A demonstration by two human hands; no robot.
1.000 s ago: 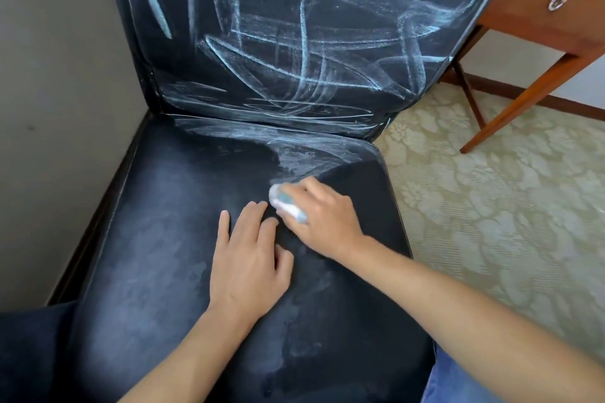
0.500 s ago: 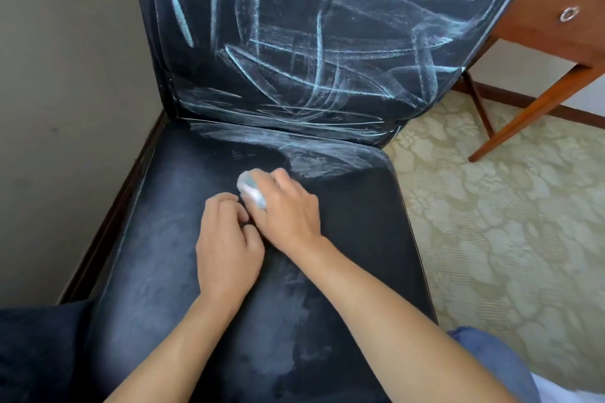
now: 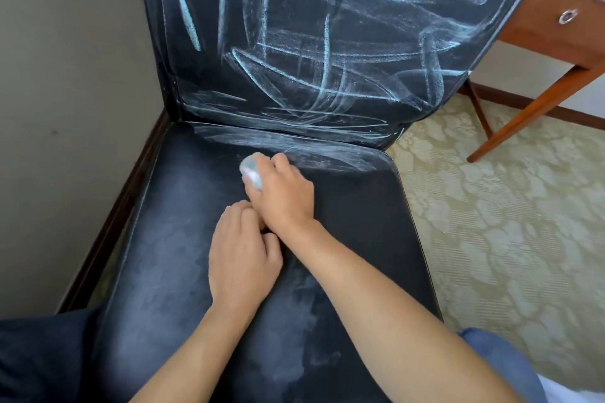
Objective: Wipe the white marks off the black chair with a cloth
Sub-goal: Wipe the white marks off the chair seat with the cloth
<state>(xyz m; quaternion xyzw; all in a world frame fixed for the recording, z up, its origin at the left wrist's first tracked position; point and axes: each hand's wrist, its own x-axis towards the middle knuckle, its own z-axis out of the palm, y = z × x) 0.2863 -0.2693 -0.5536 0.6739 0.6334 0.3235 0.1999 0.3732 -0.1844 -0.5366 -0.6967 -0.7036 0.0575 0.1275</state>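
Your right hand has its fingers clamped on a small balled-up white and pale-blue cloth, pressing it to the rear of the padded seat of the black leather chair. Thick white chalk marks cover the upright backrest, and a smeared band runs along the seat's back edge just beside the cloth. Your left hand rests knuckles-up on the seat, fingers curled together around nothing, touching your right wrist.
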